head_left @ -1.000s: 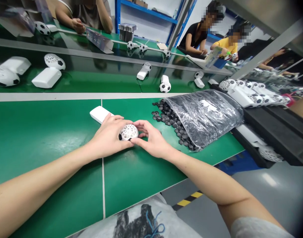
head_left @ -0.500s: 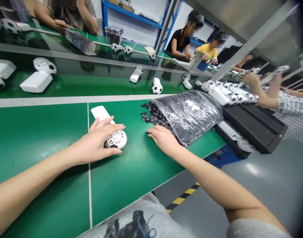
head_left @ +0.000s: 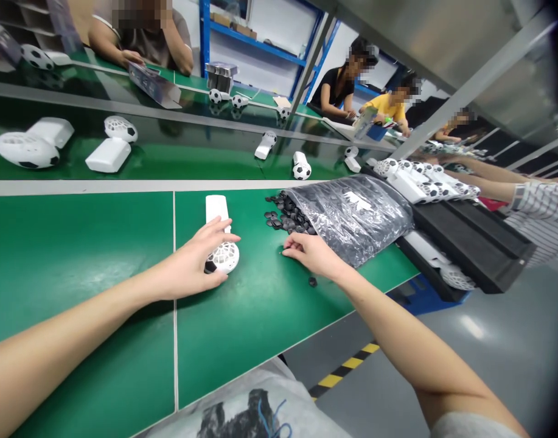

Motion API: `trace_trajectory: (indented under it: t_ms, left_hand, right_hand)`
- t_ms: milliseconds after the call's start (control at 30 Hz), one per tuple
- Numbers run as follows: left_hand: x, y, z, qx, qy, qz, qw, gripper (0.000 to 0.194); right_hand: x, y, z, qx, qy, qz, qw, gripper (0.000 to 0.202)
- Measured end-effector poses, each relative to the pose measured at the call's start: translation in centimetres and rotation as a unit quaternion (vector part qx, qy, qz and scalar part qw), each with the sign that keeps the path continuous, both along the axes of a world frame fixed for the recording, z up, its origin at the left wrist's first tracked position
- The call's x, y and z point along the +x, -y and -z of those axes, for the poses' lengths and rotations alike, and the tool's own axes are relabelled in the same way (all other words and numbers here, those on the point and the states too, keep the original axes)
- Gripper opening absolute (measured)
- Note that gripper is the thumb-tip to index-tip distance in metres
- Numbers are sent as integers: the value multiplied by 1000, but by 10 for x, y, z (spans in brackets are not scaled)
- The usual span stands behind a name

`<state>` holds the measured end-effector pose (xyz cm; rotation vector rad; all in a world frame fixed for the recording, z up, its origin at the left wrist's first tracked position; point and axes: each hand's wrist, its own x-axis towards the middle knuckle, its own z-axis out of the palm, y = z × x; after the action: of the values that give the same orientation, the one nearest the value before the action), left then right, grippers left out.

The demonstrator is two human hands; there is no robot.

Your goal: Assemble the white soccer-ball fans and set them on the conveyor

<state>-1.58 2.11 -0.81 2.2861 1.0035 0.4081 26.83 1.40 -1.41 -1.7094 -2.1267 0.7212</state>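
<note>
On the green table [head_left: 242, 328] lies a white device with a round, football-patterned head [head_left: 224, 257] and a flat white handle. My left hand [head_left: 194, 263] rests at its left side, fingers spread over the neck and thumb along the near edge of the head. To the right, my right hand [head_left: 308, 252] is low over the table with thumb and fingertips pinched together; whatever is between them is too small to make out. Small black pieces [head_left: 290, 213] spill from a clear plastic bag [head_left: 356, 213] just beyond it. One loose black piece [head_left: 312, 281] lies below that hand.
Several similar white devices lie on the dark green strip [head_left: 191, 152] behind. Black trays [head_left: 470, 237] with more devices stand at the right, where a person's checked sleeve [head_left: 541, 201] reaches in. More people sit across the line.
The device's handle has swung to point straight away from me. My right hand has shifted slightly right, and a loose black piece shows below it. Devices behind appear farther right.
</note>
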Motion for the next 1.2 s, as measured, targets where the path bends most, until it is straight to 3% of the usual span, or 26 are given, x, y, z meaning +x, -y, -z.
trace_trajectory:
  t_ms: [167,300,367,467,600,833,1067,1133,1200]
  left_hand:
    - [-3,-3,-5,-18,5,58,998,53]
    - [4,6,-6,-51,-6,-50,997,55]
    - [8,10,-4,-53,5,-84,995,55]
    - [10,12,-1,-44,25,-65,997,50]
    - [8,8,0,-55,36,-42,997,52]
    - [8,7,1,-44,60,-33,997,44]
    - [8,6,3,-47,80,-49,995,38]
    - [7,7,3,-46,79,-52,994,40]
    - [6,6,4,-48,71,-46,995,43]
  right_hand:
    - [-29,15,-6,-53,-182,-24,982,8]
    - [-56,19,-11,-119,-270,-73,953,14]
    - [-65,19,-13,-57,-242,-121,961,12]
    - [-74,16,-14,89,-175,-178,964,8]
    - [-82,12,-10,112,-188,-210,953,7]
    - [-88,8,-2,111,-227,-183,950,7]
    - [-95,6,7,17,-273,-129,953,20]
    - [-89,-4,7,15,-249,-130,960,18]
    - [-75,-19,5,64,-164,-95,980,13]
